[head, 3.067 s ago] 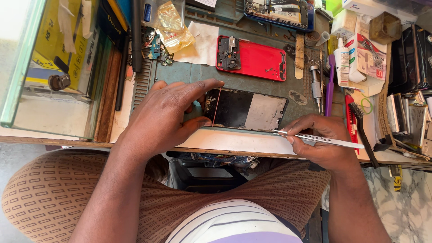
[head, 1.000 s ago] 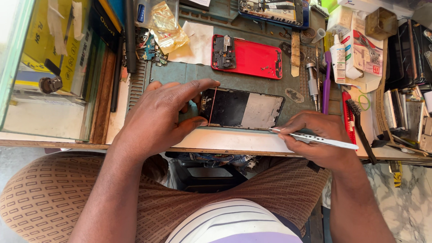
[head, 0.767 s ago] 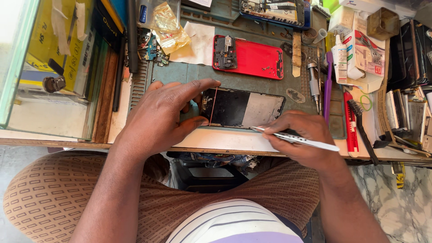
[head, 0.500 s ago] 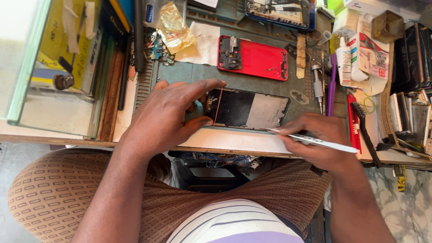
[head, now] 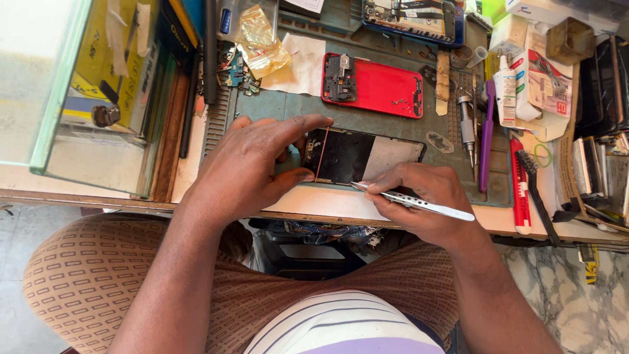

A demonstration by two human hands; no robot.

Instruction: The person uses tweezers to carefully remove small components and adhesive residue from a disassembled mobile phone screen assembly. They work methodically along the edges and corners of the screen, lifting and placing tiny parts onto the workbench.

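Left hand [head: 252,167] pinching dark flat phone screen panel [head: 363,157], frame centre; right hand [head: 426,200] clamped on silver tweezers [head: 413,202] (tip at lower edge). Best kept shallow, panel pinned flat.

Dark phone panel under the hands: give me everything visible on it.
The phone panel is a flat, dark rectangle, its right part covered by a pale grey sheet, with a thin reddish line near its left end. It lies flat on the green work mat, long side across the bench. The left hand pinches its left end; the right hand holds metal tweezers tipped at its lower edge.
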